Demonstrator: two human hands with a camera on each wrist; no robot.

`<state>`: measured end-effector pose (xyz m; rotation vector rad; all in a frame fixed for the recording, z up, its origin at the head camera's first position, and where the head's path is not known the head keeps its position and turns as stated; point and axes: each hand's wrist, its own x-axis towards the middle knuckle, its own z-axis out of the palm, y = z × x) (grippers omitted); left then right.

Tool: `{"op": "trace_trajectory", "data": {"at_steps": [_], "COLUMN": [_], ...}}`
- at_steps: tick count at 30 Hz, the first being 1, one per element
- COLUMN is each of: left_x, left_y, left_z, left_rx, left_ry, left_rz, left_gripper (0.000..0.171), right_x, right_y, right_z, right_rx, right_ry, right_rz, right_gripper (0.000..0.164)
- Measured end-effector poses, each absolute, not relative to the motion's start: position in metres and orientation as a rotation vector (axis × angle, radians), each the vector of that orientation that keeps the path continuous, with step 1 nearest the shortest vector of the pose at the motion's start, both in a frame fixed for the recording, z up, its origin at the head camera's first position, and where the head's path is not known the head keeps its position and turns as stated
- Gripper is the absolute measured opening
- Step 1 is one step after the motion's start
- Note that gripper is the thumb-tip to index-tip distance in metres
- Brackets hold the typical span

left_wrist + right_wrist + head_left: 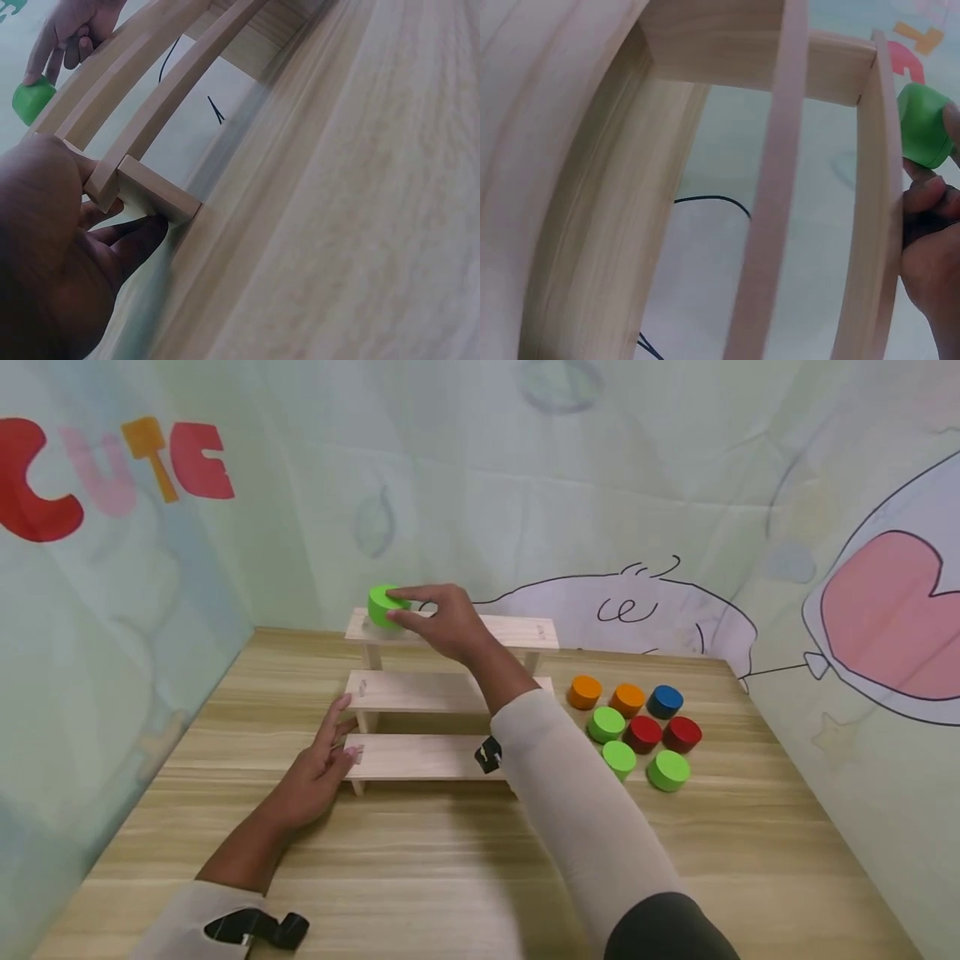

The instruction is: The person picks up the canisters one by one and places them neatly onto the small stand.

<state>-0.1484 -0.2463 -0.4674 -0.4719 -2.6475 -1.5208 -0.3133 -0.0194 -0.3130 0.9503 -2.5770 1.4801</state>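
Observation:
A three-tier wooden step shelf [435, 692] stands on the table. At the left end of its top tier, my right hand [448, 625] pinches a green round block [381, 607] between thumb and fingers. The same green block [924, 126] shows in the right wrist view at the edge of the top board. My left hand [309, 781] holds the shelf's left end, thumb on the bottom tier and a finger up beside the middle one. In the left wrist view, fingers of the left hand [56, 247] bend round the board's end, by its leg.
Right of the shelf lie several round blocks: orange [584, 692], blue [665, 702], red [682, 734] and green [668, 770]. The wood-grain table [420, 877] meets a printed cloth backdrop [465, 485] behind and at both sides. My right forearm crosses over the shelf's right part.

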Motion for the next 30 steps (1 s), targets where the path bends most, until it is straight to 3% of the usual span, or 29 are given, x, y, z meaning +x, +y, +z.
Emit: {"op": "trace_trajectory", "data": {"at_steps": [30], "left_x": [-0.149], "left_y": [-0.245], "left_z": [-0.468], "left_rx": [-0.507], "left_ry": [-2.638], "left_rz": [-1.535], "left_gripper": [0.080], "right_x": [-0.318], "right_y": [-0.019], "right_z": [-0.318], "right_rx": [0.909], "right_ry": [-2.664], "right_rz": [1.547], "right_gripper": [0.043]}}
